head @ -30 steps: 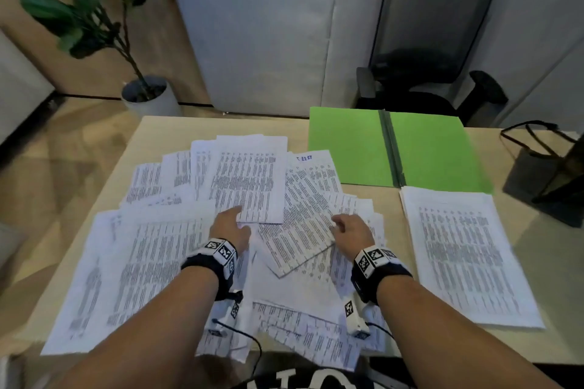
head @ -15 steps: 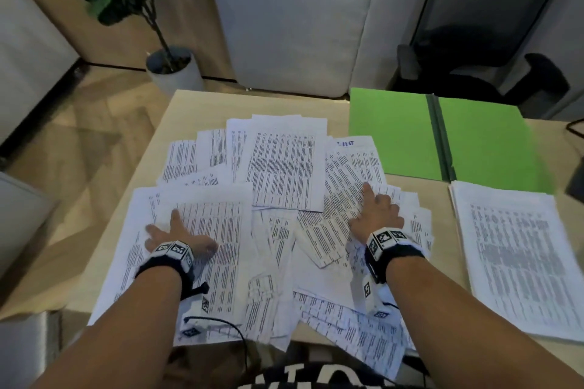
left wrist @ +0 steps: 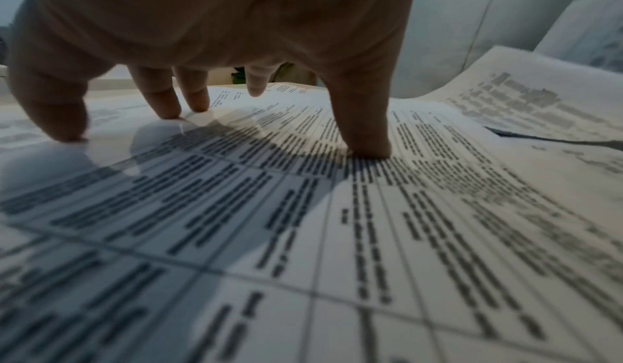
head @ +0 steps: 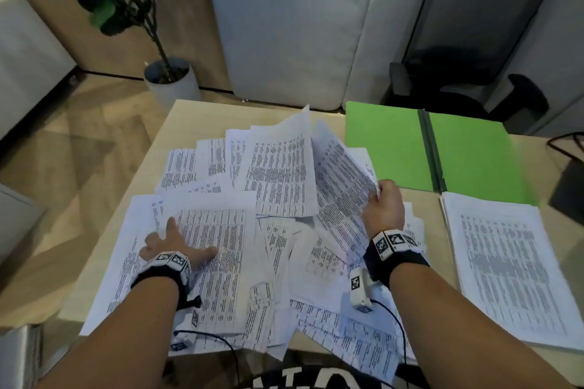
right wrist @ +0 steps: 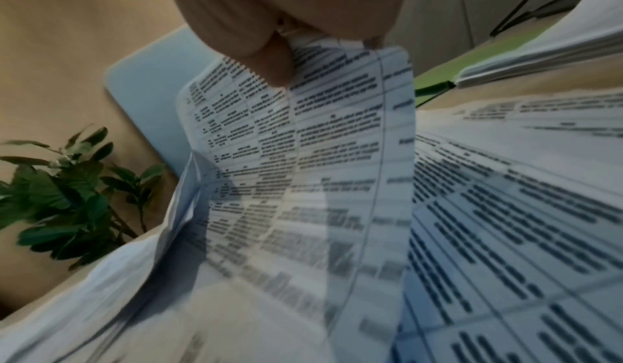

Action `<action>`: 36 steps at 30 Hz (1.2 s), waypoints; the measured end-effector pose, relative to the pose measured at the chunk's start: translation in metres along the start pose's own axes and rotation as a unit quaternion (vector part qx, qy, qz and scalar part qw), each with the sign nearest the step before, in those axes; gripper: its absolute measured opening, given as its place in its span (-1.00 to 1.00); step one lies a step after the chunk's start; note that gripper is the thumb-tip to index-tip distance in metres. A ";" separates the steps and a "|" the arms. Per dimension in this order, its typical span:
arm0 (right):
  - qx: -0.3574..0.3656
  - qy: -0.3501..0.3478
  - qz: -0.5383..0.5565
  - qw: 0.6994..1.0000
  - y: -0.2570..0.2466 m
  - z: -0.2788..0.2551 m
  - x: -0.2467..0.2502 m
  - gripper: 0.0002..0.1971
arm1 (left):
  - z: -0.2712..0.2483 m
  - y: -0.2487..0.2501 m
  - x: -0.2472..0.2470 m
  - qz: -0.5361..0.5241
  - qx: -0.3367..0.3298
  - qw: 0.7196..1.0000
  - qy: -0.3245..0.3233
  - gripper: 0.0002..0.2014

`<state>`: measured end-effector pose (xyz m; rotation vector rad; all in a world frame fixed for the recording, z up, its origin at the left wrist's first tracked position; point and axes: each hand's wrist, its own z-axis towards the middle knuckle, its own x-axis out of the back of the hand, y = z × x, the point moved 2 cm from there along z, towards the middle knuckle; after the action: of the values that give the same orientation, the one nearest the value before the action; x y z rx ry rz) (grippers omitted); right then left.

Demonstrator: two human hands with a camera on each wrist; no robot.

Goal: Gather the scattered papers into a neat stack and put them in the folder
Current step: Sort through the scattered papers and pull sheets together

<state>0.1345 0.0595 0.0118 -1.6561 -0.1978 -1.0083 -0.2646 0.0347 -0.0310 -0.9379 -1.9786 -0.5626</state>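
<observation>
Pinched between thumb and curled fingers, a printed sheet (head: 339, 180) rises off the pile in the right hand (head: 384, 210), its far end lifted and bowed; the right wrist view shows the thumb (right wrist: 269, 56) clamped on the sheet's corner. Lifting by a corner looks like a way to peel this page free of the ones overlapping it. The left hand (head: 172, 245) lies spread, fingers straight, holding nothing; its fingertips (left wrist: 369, 147) press down on another printed sheet (head: 218, 249) toward the desk's near left corner, probably to pin that part of the pile so it does not slide while the right hand pulls.

Most of the scattered papers (head: 278, 186) still fan across the middle and left of the desk (head: 177, 123), overlapping at odd angles, some hanging over the near edge. A squared stack (head: 505, 262) sits by the right edge, just in front of the green folder (head: 474, 155), which lies open and flat at the far right corner with nothing in it. So the gathering seems at an early stage.

Beyond the far edge stand a potted plant (head: 170, 73) on the floor, a pale padded panel and a dark office chair (head: 474, 41). A dark object with a cable sits at the right edge beside the folder. Wrist-camera cables trail over the near papers and could snag loose sheets.
</observation>
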 end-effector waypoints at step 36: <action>-0.089 -0.177 -0.040 0.979 0.043 -0.058 -0.020 -0.88 | -0.059 0.083 -0.043 -0.270 -0.197 0.942 -0.019 -0.31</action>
<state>0.1185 0.0015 -0.0324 -1.9994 -0.4243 -0.8008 -0.1541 0.0292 -0.0327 -0.6196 -2.2064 -1.2952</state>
